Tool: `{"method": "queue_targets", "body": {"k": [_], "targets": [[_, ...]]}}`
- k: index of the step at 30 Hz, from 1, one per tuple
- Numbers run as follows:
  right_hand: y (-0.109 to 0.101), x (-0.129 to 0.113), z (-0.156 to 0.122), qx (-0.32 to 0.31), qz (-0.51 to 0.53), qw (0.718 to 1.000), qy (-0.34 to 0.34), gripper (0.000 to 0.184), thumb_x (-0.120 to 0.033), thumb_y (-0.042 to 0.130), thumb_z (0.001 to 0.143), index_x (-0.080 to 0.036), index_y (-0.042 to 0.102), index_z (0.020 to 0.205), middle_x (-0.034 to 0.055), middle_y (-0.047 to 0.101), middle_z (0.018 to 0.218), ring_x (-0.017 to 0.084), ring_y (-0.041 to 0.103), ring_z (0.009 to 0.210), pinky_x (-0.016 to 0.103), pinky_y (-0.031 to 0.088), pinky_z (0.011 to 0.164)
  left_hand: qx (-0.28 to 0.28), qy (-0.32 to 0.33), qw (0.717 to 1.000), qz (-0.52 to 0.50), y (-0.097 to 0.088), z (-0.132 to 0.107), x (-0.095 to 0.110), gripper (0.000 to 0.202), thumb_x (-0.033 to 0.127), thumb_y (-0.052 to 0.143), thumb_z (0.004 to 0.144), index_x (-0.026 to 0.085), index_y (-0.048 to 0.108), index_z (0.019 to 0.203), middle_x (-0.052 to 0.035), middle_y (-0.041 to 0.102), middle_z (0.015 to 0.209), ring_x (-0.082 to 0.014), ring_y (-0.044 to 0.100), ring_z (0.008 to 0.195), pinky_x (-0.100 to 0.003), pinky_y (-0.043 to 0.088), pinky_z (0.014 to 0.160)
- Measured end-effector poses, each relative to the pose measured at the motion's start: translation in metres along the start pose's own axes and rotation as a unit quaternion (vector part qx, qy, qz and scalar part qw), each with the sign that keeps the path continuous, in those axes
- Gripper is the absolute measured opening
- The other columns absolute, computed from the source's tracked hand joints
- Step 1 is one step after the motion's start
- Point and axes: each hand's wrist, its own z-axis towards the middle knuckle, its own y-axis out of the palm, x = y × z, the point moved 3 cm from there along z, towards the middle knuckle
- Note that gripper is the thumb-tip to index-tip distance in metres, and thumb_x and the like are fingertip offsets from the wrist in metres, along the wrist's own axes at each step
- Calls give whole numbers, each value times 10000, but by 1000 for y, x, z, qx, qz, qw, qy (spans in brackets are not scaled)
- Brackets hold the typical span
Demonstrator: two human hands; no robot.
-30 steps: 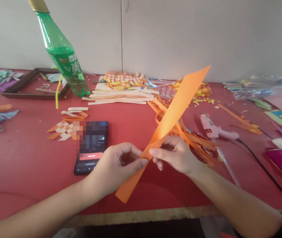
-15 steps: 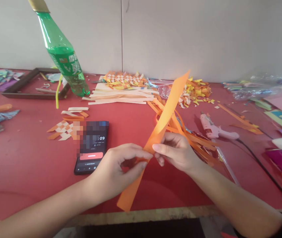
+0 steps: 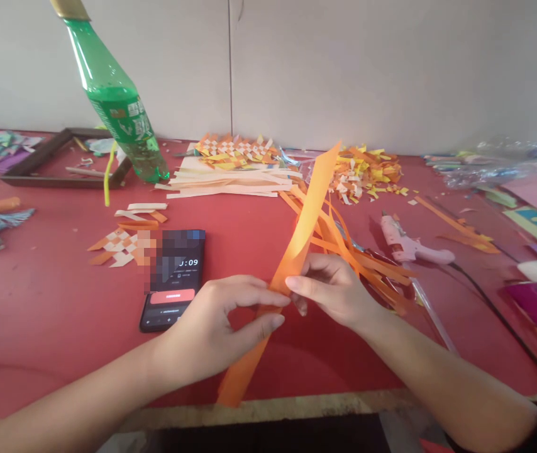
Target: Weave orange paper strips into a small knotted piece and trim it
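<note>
A wide orange paper strip slants upward to the right in front of me, above the table's front part. My right hand pinches it near its middle, thumb on the near face and fingers behind. Lower down, my left hand has its fingers and thumb around the same strip, with the thumb tip a little apart from the index finger. The strip's lower end hangs below my left hand, near the table edge. Behind my right hand lies a bundle of narrow orange strips.
A phone lies left of my hands, beside a woven orange-and-white paper piece. Farther back are a green bottle, a dark frame and pale strips. A corded glue gun rests at right.
The strip's upper end has swung left and its lower end has shifted slightly left. My left thumb has parted a little from the index finger. My right hand keeps its pinch.
</note>
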Motion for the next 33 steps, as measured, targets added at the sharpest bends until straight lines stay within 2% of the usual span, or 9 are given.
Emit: {"method": "queue_targets", "body": {"k": [6, 12, 18, 23, 28, 33], "targets": [[-2, -2, 1, 6, 7, 1000, 1, 205, -310, 789, 761, -149, 675, 704, -14, 641, 610, 82, 589, 465, 199, 513, 435, 5, -20, 1000, 1, 3, 1, -3, 187, 202, 622, 884, 216, 785, 974, -29, 756, 897, -112, 689, 779, -168, 529, 672], [-6, -2, 1, 22, 6, 1000, 3, 210, -300, 788, 767, -162, 661, 673, -33, 616, 542, 75, 555, 430, 192, 471, 412, -3, 0, 1000, 2, 1, 0, 2, 234, 156, 596, 874, 215, 773, 1014, -41, 742, 938, -120, 680, 804, -176, 537, 699], [-5, -4, 2, 25, 23, 999, -9, 176, -305, 810, 733, -177, 713, 661, -7, 666, 588, 98, 585, 464, 212, 481, 416, -15, 8, 1000, -8, 1, 1, 3, 274, 141, 574, 879, 220, 753, 1070, -38, 736, 1016, -119, 678, 857, -170, 535, 730], [-7, -5, 3, 55, 35, 998, -10, 161, -309, 828, 707, -180, 732, 710, -6, 678, 603, 91, 574, 445, 210, 483, 403, -20, -20, 1000, -1, 0, 0, 0, 255, 174, 597, 866, 223, 755, 1059, -41, 738, 984, -130, 668, 789, -199, 531, 659], [-2, -3, 2, 25, 25, 999, 3, 205, -295, 804, 750, -171, 671, 656, -20, 649, 589, 80, 578, 468, 189, 489, 421, -29, -42, 999, -8, 0, 0, -1, 169, 194, 627, 852, 204, 774, 935, -27, 761, 883, -140, 691, 780, -221, 540, 709], [3, -1, 1, -15, -12, 999, 30, 215, -309, 796, 756, -150, 672, 681, -13, 640, 593, 75, 572, 461, 190, 497, 438, -3, -10, 1000, 3, 2, 1, -1, 179, 214, 635, 867, 215, 778, 974, -30, 777, 938, -146, 708, 828, -225, 545, 751]]}}
